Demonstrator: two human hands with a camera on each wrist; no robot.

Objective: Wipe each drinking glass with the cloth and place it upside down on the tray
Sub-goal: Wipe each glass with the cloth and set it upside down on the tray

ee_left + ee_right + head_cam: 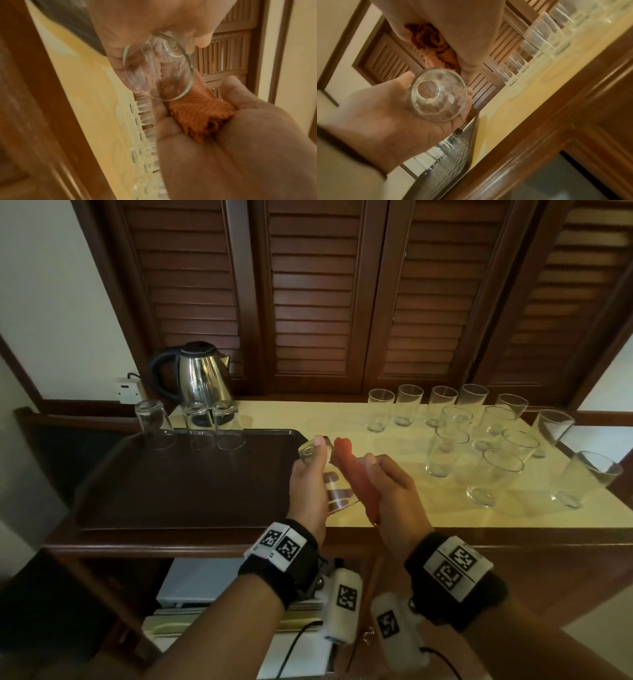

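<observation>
Left hand grasps a glass; right hand grasps the orange cloth.

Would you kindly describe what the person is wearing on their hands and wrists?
Both hands are bare. Each wrist carries a black band with white panels of square black-and-white markers, and beneath it a white cylindrical module with the same kind of marker. Thin black cables run from the modules.

Counts:
- dark brown rectangular tray: 1
- upside-down clear glasses on it: 3
- hand-held clear glass: 1
- upright clear glasses on the counter: roughly 13 (they overlap, so the count is uncertain)
- orange woven cloth: 1
- steel electric kettle: 1
</observation>
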